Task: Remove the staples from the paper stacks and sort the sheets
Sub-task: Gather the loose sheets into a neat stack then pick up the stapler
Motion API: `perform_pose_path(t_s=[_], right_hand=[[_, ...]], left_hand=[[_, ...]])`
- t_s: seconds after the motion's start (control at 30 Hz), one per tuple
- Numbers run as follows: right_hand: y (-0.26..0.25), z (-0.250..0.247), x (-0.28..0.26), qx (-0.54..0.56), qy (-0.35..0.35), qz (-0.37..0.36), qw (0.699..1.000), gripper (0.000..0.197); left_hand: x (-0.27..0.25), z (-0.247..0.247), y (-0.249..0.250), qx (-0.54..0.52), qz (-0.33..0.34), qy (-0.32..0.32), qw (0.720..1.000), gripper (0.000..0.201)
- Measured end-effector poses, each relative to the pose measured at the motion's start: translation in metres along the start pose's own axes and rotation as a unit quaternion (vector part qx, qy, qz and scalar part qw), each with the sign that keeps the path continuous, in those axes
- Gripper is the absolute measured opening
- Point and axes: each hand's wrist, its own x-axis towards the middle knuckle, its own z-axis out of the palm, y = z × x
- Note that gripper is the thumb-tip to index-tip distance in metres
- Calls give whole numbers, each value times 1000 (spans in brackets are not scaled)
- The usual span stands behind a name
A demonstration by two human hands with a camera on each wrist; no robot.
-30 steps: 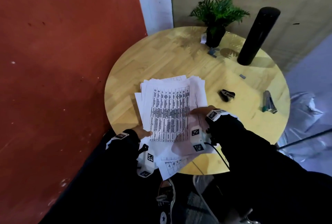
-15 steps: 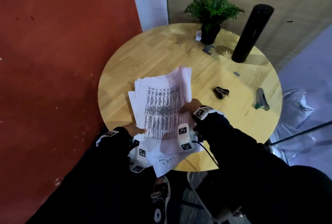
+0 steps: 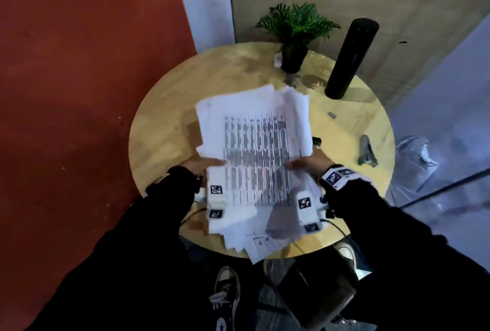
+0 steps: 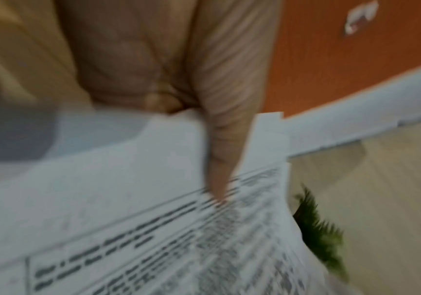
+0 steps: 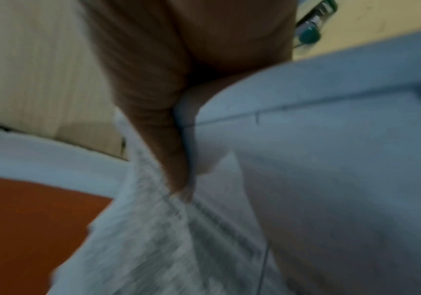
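Note:
Both hands hold up a loose stack of printed sheets (image 3: 254, 150) over the round wooden table (image 3: 164, 123), its top page showing dense columns of text. My left hand (image 3: 204, 165) grips the stack's left edge, and the left wrist view shows the thumb (image 4: 219, 159) lying on the paper (image 4: 128, 219). On the right edge my right hand (image 3: 305, 163) pinches the sheets (image 5: 305, 179) with its thumb (image 5: 164, 139) on top. A black staple remover (image 3: 316, 141) peeks out just right of the stack. More sheets (image 3: 259, 245) overhang the table's near edge.
A grey-green stapler (image 3: 367, 150) lies at the table's right side, also seen as the stapler (image 5: 310, 26) in the right wrist view. A small staple strip (image 3: 331, 114) lies behind it. A potted plant (image 3: 294, 39) and a tall black cylinder (image 3: 350, 57) stand at the back.
The stack has come up off the table and now sits higher and wider between the hands. My left hand moved up from the near edge to the stack's left side.

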Motion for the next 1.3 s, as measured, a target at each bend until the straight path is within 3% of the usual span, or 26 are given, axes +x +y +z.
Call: perform_pose_path(t_s=[0.1,0.17,0.2,0.27,0.33,0.37,0.47,0.6,0.7,0.8,0.9,0.97,1.13,1.2,1.3], right_hand=[[23,20,2,-136,53,46,988,43],[26,26,1,-204,48,50,977,49],[22,25,2,-201,51,37,978,48],[8,20,-1,-151,89,-31,984,38],[-12,10,-8,-47,151,-120,980,27],[-22,4,-14,-7,173,-147,974,32],[-39,-10,-28,140,174,-194,955,27],[-48,-18,-38,245,137,-213,936,37],[-39,-16,-41,243,122,-203,941,44],[-34,-15,-42,248,126,-198,940,47],[-42,-17,-37,226,131,-190,946,41],[-44,-15,-29,199,123,-174,957,36],[-51,-10,-13,181,127,-157,963,37],[-62,-15,-10,190,123,-160,961,46],[-80,-29,-11,215,110,-180,954,78]], left_hand=[[-1,18,-13,41,-50,49,997,35],[-1,25,-17,59,-41,81,994,52],[-4,28,-15,57,-2,106,993,58],[-1,26,-2,-20,132,149,980,50],[-11,24,17,-141,278,160,937,36],[-20,23,27,-183,331,147,914,33],[-33,14,40,-214,413,134,875,34],[-37,15,34,-184,413,160,877,23],[-33,16,17,-176,388,151,892,42],[-32,14,12,-140,386,138,901,42],[-38,14,22,-142,392,119,901,6],[-32,13,25,-149,376,105,908,18],[-29,11,38,-149,358,114,915,15],[-32,4,53,-126,381,121,908,12],[-46,-4,80,-86,422,113,895,30]])
